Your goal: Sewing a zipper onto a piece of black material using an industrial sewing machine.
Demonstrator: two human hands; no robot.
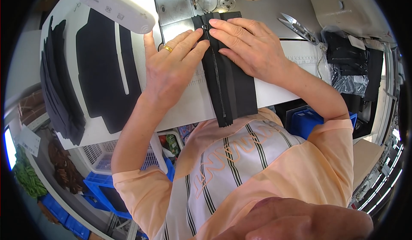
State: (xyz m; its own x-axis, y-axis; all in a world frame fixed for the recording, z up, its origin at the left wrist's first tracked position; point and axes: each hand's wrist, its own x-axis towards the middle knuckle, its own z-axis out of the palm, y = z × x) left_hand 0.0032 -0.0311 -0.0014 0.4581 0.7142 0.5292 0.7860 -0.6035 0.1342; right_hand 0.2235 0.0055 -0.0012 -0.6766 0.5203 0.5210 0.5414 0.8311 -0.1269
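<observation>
The zip [218, 77] lies lengthwise on the bench [193, 100], metal teeth upward, along the left side of a black panel [245, 83]. The slider [204, 27] sits near the zip's far end. The zip's near end reaches the bench edge, close to the shirt [234, 154].

Left grip [169, 64]: located left of the zip, palm down, fingers spread. The nearest fingertips rest at the zip's left edge, just beside the slider. One finger carries a yellow ring [168, 48].

Right grip [259, 51]: located right of the zip, palm down, fingers extended and slightly spread over the panel. The fingertips rest just beside the teeth. The pressure applied by either grip cannot be told.

Surrounding items: a cut piece [98, 68] lies left of the zip; a dark stack [60, 81] lies farther left. The scissors [298, 28] lie right of the zip's far end, blades apart. A clear bag [345, 53] of black items lies well right of the zip.
</observation>
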